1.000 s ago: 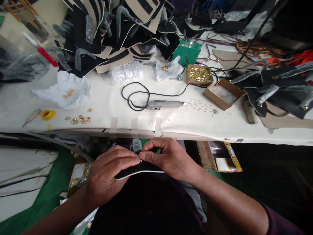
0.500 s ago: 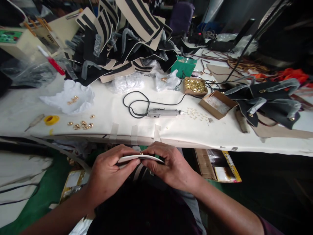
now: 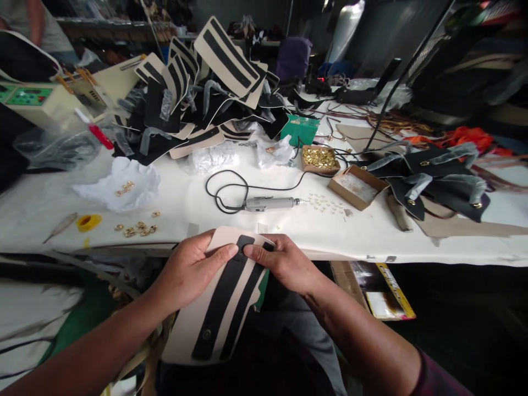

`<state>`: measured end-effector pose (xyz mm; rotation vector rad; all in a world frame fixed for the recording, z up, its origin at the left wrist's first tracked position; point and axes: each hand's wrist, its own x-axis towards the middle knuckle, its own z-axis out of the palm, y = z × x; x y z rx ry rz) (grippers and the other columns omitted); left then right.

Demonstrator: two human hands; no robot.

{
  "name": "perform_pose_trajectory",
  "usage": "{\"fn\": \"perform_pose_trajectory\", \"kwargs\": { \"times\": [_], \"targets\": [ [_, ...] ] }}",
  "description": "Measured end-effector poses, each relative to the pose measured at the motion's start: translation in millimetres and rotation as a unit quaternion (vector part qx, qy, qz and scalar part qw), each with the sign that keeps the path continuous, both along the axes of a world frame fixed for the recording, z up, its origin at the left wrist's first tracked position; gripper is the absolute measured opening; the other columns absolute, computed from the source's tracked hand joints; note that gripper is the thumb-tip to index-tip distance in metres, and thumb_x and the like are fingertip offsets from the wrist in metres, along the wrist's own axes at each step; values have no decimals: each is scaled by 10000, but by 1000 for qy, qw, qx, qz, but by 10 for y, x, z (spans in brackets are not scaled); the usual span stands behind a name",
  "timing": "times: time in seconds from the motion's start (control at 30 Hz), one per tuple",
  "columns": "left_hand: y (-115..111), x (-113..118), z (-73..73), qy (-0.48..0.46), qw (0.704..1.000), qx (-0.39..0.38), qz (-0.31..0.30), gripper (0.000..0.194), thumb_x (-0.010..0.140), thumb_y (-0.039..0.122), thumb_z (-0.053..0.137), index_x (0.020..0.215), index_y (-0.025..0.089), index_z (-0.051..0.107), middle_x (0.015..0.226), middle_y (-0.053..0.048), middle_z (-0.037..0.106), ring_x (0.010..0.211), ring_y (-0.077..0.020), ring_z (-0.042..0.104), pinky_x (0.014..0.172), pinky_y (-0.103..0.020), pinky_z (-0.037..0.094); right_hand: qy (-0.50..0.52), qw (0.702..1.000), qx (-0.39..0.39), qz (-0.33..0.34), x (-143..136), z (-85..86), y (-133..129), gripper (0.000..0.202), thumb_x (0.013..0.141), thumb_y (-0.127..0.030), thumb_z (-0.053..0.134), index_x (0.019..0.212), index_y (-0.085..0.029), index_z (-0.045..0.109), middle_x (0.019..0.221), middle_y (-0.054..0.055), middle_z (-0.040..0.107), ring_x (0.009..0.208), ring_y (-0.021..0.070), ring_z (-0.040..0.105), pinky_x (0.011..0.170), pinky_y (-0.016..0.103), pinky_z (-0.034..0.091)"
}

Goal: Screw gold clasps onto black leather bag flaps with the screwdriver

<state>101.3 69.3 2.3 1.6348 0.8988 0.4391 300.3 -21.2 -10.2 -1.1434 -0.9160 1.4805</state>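
Beige panel: the backing (image 3: 185, 324) lies in front of the person's lap, just on the near side of the table, upper end raised towards the table edge. It has swung from nearly edge-on to beige face up, so its back can now be seen and pressed by both thumbs.
Black strips: two dark bands run lengthwise, one (image 3: 225, 291) wider than the other (image 3: 247, 294); a small round fitting (image 3: 207, 334) sits near the wider one's lower end. The sheet looks thin and bendable, with rounded corners.
Left hand: the fingers (image 3: 192, 272) grip the upper left edge from behind, thumb pressed by the wider strip's top.
Right hand: the palm and fingers (image 3: 291, 264) pinch the upper right side, thumb tip almost meeting the other.
White table: along the near part of its surface (image 3: 330, 236) lie gold clasps (image 3: 140, 228), a yellow ring (image 3: 96, 221) and a slim hand tool (image 3: 61, 226).
Grey electric driver: it rests (image 3: 268, 204) mid-table, tip towards scattered small pieces (image 3: 325, 203).
Cardboard boxes: one holds gold pieces (image 3: 319, 158); the nearer (image 3: 350, 199) holds pale bits.
Panel heap: similar striped pieces (image 3: 225, 55) are piled behind.
Background: a person (image 3: 53, 33) stands far left.
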Motion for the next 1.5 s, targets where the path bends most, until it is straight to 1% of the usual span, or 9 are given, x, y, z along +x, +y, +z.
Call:
{"fn": "perform_pose_trajectory", "kwargs": {
  "times": [0.23, 0.4, 0.5, 0.57, 0.67, 0.77, 1.07, 1.3, 1.5],
  "targets": [
    [72, 98, -44, -13, 1000, -10, 11, 424, 900, 558, 734, 1102, 187, 775, 993, -62, 833, 916, -306, 781, 740, -341, 629, 83, 995, -51, -18, 22, -113, 109, 363, 772, -447, 880, 968, -157, 785, 808, 40, 750, 697, 192, 677, 691, 311, 545],
    [151, 150, -299, -33, 999, -1, 22, 427, 928, 526, 711, 1192, 191, 723, 1086, -80, 807, 971, -292, 764, 826, -373, 620, 96, 993, -65, -16, 88, -228, 234, 363, 753, -412, 886, 972, -136, 796, 799, 58, 773, 699, 203, 709, 695, 318, 566],
    [199, 207, -489, -40, 986, 129, 93, 582, 914, 439, 742, 1431, 238, 568, 1301, -99, 716, 1111, -276, 713, 900, -378, 601, 59, 995, -73, -16, 173, -264, 368, 329, 748, -386, 872, 939, -129, 796, 825, 66, 786, 701, 193, 711, 693, 306, 565],
    [216, 224, -579, -26, 959, 255, 123, 645, 907, 369, 750, 1495, 272, 505, 1421, -112, 623, 1211, -281, 656, 924, -387, 590, 26, 995, -92, -11, 222, -264, 461, 298, 728, -367, 862, 889, -129, 785, 802, 59, 781, 668, 179, 694, 647, 285, 549],
    [220, 189, -651, -5, 906, 416, 73, 373, 927, 274, 726, 1295, 277, 664, 1394, -101, 612, 1279, -295, 601, 1015, -449, 553, -47, 988, -145, 4, 248, -258, 576, 243, 715, -357, 834, 759, -143, 728, 634, 14, 699, 523, 135, 594, 481, 240, 436],
    [233, 116, -710, -2, 874, 486, 27, 172, 931, 219, 731, 1098, 259, 733, 1317, -93, 659, 1253, -302, 602, 1064, -502, 522, -124, 976, -173, 40, 219, -278, 664, 219, 732, -341, 809, 713, -161, 685, 565, -18, 628, 470, 115, 532, 427, 226, 368],
    [437, 217, -966, 23, 900, 436, 22, 137, 900, 184, 754, 1027, 233, 776, 1285, -91, 707, 1256, -313, 576, 1063, -535, 521, -292, 937, -182, 62, 185, -288, 902, 130, 851, -211, 642, 731, -168, 668, 607, -17, 622, 537, 142, 566, 483, 248, 413],
    [509, 261, -1070, 54, 911, 409, 21, 153, 887, 236, 767, 1040, 248, 762, 1272, -83, 722, 1230, -311, 608, 1046, -533, 504, -388, 908, -150, 46, 188, -356, 981, 132, 805, -212, 738, 680, -189, 703, 682, -2, 693, 689, 178, 621, 635, 275, 458],
    [526, 258, -1072, 78, 915, 397, 7, 153, 874, 268, 775, 1026, 266, 766, 1270, -76, 734, 1236, -332, 610, 1039, -554, 483, -447, 884, -132, 21, 166, -449, 977, 122, 768, -268, 778, 692, -218, 696, 714, 9, 703, 726, 202, 637, 630, 294, 440]
  ]
}}
